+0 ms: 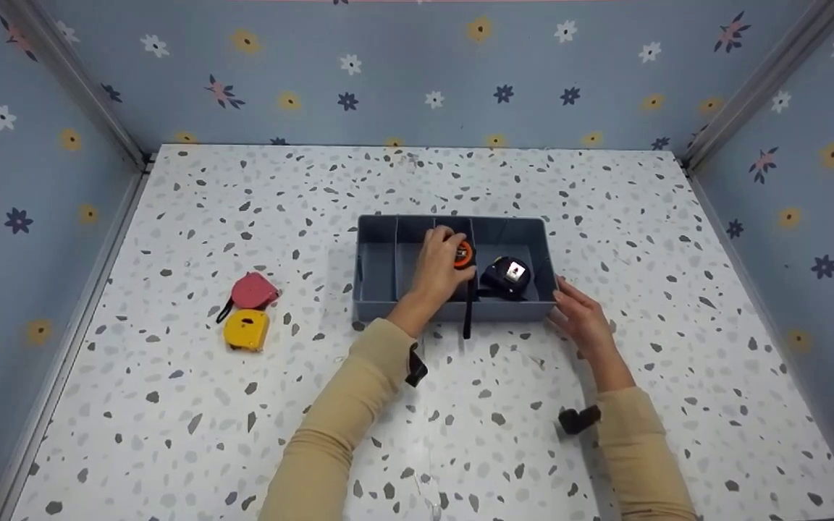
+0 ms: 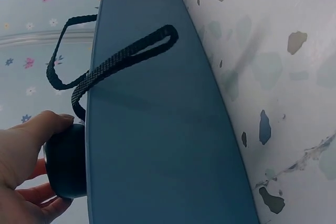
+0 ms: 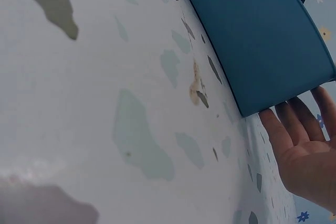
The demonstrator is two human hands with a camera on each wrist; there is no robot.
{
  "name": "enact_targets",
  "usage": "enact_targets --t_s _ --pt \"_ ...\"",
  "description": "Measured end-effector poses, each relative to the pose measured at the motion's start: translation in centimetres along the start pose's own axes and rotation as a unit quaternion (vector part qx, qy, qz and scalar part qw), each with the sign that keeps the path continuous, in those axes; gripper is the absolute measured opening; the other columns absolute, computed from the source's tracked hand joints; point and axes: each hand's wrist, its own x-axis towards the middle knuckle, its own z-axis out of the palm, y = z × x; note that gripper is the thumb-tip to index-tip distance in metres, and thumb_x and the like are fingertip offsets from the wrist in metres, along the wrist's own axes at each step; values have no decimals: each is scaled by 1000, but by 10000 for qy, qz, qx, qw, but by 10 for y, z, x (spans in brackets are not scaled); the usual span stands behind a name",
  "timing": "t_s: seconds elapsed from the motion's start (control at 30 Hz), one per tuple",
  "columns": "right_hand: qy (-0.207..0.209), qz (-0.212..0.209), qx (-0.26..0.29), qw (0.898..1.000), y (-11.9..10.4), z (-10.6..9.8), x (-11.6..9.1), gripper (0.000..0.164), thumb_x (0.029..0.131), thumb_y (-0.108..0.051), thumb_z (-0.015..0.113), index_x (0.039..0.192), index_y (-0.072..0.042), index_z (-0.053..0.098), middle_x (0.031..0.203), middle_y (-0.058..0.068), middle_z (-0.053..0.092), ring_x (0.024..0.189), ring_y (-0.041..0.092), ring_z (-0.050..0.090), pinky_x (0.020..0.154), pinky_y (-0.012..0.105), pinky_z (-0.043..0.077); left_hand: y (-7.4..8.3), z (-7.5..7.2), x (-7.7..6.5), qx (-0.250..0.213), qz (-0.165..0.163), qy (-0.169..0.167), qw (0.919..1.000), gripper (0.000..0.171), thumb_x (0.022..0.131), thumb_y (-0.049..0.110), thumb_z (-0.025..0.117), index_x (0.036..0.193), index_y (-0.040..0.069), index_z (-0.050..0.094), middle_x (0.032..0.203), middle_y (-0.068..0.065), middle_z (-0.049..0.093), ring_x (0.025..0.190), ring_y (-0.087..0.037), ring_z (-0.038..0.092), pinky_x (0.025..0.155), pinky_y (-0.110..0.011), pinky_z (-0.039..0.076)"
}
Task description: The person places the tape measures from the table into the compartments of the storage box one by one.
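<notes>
My left hand (image 1: 437, 271) grips a black tape measure with an orange ring (image 1: 466, 255) over the narrow third compartment of a grey divided box (image 1: 453, 312). Its black wrist strap (image 2: 123, 61) dangles over the box's front wall. In the left wrist view, thumb and fingers wrap the tape measure's dark case (image 2: 65, 161) beside the wall's rim. Another black tape measure (image 1: 507, 278) with a white label lies in the wide right compartment. My right hand (image 1: 582, 318) rests its extended fingers (image 3: 302, 124) against the box's right end.
On the left of the speckled table (image 1: 301, 405) lie a red tape measure (image 1: 253, 291) with a black strap and a yellow one (image 1: 245, 330), close together. Blue flowered panels (image 1: 417, 72) enclose the table at the back and both sides.
</notes>
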Motion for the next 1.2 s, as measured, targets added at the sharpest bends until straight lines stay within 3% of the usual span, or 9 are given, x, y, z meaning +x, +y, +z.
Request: enact_targets --t_s 0.23,0.5,0.73,1.2 --pt "60 59 -6 10000 1 0 0 48 87 -12 57 132 -10 41 140 5 32 125 22 33 99 38 31 -4 6 2 138 -144 -130 9997 48 74 20 72 115 0 56 109 -12 48 100 -22 43 84 -27 43" --pt "-42 55 64 10000 -1 0 -1 56 88 -9 54 137 -3 28 143 7 25 128 23 28 101 39 28 -7 10 3 208 -206 -157 9994 49 73 20 72 115 0 56 108 -12 48 100 -22 43 83 -27 43" --pt "-56 94 -6 9999 -2 1 -1 57 88 -10 54 137 -3 27 143 6 24 128 23 28 101 39 29 -10 14 5 280 -239 -266 9990 51 73 20 72 116 0 55 108 -12 47 100 -22 43 82 -27 43" --pt "10 120 -32 9999 -1 1 -1 52 88 -12 55 135 -8 35 142 4 27 127 22 30 100 38 29 -15 18 10 1039 -4 -487 9934 49 74 27 71 113 1 57 105 -11 49 97 -23 45 85 -31 40"
